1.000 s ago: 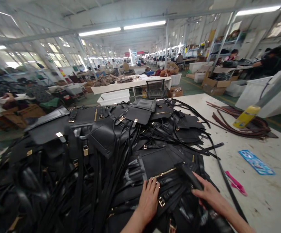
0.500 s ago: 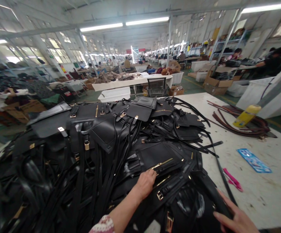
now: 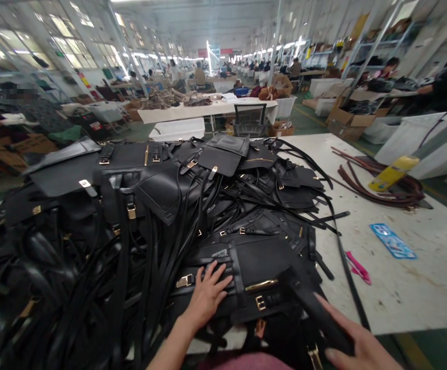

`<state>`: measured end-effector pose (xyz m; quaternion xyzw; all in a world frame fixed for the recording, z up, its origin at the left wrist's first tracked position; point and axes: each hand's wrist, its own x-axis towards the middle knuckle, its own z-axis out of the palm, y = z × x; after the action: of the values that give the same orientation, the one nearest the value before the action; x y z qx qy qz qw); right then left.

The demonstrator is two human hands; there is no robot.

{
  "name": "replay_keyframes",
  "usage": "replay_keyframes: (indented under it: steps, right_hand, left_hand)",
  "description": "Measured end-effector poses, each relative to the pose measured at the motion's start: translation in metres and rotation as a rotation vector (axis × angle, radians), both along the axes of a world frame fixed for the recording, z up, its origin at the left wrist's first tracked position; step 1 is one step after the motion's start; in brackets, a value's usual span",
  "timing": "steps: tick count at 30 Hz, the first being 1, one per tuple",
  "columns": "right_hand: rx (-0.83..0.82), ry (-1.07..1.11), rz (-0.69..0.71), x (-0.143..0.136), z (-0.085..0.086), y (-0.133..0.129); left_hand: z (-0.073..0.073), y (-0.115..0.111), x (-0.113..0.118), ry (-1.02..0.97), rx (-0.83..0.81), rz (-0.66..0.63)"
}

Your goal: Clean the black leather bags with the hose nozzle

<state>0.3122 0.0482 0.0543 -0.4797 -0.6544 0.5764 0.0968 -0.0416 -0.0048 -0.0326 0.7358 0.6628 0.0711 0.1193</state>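
Observation:
A big heap of black leather bag pieces (image 3: pixel 161 190) with straps and gold buckles covers the left and middle of the table. My left hand (image 3: pixel 210 295) lies with fingers spread on a black bag piece (image 3: pixel 265 257) at the near side of the heap, beside a gold zip and a buckle. At the lower right, my right hand (image 3: pixel 356 334) is closed around a dark, blurred black leather part (image 3: pixel 323 313); its far end reaches over the bag piece.
On the pale table (image 3: pixel 419 298) at right are a blue packet (image 3: pixel 393 240), a pink item (image 3: pixel 358 267), a yellow bottle (image 3: pixel 393 173) and brown straps (image 3: pixel 356 187). Behind stand a chair (image 3: pixel 250 122), a carton (image 3: pixel 349 121) and people at other tables.
My left hand has moved left and spread its fingers flat. The bag piece under it has shifted and lies flatter. My right hand has moved slightly left, still holding the black part. The view has tilted down.

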Motion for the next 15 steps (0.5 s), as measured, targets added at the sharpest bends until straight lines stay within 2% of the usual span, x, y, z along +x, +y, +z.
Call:
replay_keyframes:
  steps: [3, 6, 10, 15]
  right_hand:
    - [-0.096, -0.013, 0.3, -0.042, 0.005, -0.004]
    - [0.055, -0.116, 0.49, -0.072, -0.007, -0.011]
    - [0.285, -0.308, 0.603, -0.094, -0.024, -0.016]
    - [0.31, -0.179, 0.663, -0.108, -0.01, -0.015]
  left_hand:
    - [-0.001, 0.002, -0.004, -0.02, -0.039, -0.029]
    - [-0.001, 0.002, 0.0, -0.036, -0.057, -0.016]
    - [-0.003, 0.002, 0.001, -0.046, -0.06, -0.006]
    - [-0.005, 0.002, -0.002, -0.069, -0.074, 0.008]
